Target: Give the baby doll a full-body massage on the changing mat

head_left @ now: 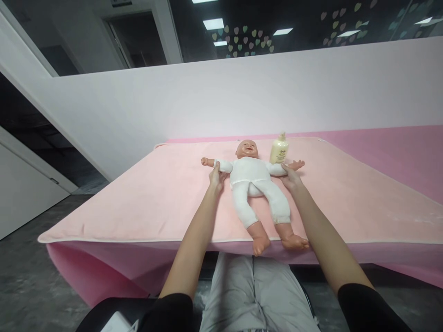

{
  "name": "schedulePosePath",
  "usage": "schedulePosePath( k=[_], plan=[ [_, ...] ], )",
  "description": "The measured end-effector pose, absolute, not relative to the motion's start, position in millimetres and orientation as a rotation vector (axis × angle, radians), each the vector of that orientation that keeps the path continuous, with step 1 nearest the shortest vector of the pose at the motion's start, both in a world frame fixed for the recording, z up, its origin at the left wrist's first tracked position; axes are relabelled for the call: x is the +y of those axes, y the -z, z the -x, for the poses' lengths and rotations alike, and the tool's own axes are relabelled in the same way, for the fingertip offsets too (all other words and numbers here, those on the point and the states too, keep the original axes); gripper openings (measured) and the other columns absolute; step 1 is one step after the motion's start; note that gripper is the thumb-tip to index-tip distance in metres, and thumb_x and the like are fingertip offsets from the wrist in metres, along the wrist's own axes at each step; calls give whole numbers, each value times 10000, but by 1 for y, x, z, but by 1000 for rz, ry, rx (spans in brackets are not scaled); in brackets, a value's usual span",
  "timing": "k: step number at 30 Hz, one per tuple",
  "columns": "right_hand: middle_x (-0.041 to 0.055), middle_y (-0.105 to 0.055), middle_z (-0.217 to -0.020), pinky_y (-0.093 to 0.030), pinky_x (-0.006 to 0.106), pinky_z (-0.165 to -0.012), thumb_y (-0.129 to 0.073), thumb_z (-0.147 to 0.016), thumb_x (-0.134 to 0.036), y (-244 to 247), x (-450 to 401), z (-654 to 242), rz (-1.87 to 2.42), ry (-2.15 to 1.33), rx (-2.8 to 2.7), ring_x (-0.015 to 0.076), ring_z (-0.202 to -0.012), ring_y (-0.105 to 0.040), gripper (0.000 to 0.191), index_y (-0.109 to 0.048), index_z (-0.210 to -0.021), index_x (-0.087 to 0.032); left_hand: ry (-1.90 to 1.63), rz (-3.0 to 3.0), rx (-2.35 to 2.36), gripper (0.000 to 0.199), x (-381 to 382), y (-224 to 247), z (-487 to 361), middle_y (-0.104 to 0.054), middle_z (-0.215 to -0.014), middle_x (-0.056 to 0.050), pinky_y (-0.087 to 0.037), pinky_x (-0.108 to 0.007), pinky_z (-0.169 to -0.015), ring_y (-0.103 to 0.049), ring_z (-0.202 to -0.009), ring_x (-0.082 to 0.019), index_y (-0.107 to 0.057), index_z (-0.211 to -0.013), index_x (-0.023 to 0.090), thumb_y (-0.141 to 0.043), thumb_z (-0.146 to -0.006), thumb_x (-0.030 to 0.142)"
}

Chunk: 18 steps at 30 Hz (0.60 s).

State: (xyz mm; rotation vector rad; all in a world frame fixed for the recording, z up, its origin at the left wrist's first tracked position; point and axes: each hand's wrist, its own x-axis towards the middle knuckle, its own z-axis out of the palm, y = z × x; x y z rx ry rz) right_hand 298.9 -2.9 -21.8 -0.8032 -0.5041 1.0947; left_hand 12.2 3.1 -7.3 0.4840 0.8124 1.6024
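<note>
A baby doll with a white cloth body lies on its back, head toward the wall and feet at the table's front edge. Its arms are spread out to both sides. My left hand is closed around the doll's arm on the left, thumb on top. On the other side my right hand grips the doll's other arm near the wrist, also with the thumb on top. Just behind that arm stands a pale yellow pump bottle, upright, its lower part partly hidden by the arm.
A peach towel covers the table over a pink cloth that hangs down in front. A white wall with dark glass above it rises behind. A white object lies at the bottom left, beside my seat.
</note>
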Motion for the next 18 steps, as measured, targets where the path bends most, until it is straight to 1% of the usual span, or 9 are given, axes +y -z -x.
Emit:
schedulePosePath(
  k=[3,6,11,15,18],
  plan=[
    [-24,-338,-1483,-436,424,-987,-610,-720,-24,17,-5,-296,828,-1135,-521,131,-1212,-514,938,-166,-1430,-445,-1605,-494,818,374,4,9,-11,-668,-1121,-160,-522,-400,-935,-614,-1110,-282,-636,-1047,100,-649,-814,393],
    [-34,-354,-1476,-428,405,-995,-589,-741,-18,15,-6,-296,835,-1145,-532,110,-1201,-520,928,-146,-1435,-446,-1605,-508,821,358,4,9,-11,-662,-1137,-158,-522,-410,-933,-607,-1118,-287,-635,-1043,99,-635,-826,385],
    [-54,-288,-1508,-429,425,-992,-562,-768,-27,15,-6,-295,851,-1107,-506,105,-1231,-490,888,-158,-1417,-479,-1599,-492,817,389,5,9,-11,-663,-1131,-162,-528,-393,-922,-611,-1112,-283,-630,-1071,106,-650,-812,396],
    [-52,-324,-1487,-432,401,-995,-586,-748,-23,17,-5,-296,830,-1101,-521,104,-1231,-490,888,-194,-1412,-464,-1593,-489,811,403,4,8,-11,-663,-1133,-159,-529,-390,-920,-611,-1113,-280,-623,-1089,108,-648,-813,401],
    [-58,-333,-1481,-431,398,-1000,-599,-726,-14,18,-3,-296,810,-1081,-546,107,-1230,-491,878,-240,-1400,-446,-1596,-497,816,372,3,7,-11,-659,-1140,-160,-529,-397,-922,-605,-1120,-288,-631,-1053,106,-646,-816,392]
  ],
)
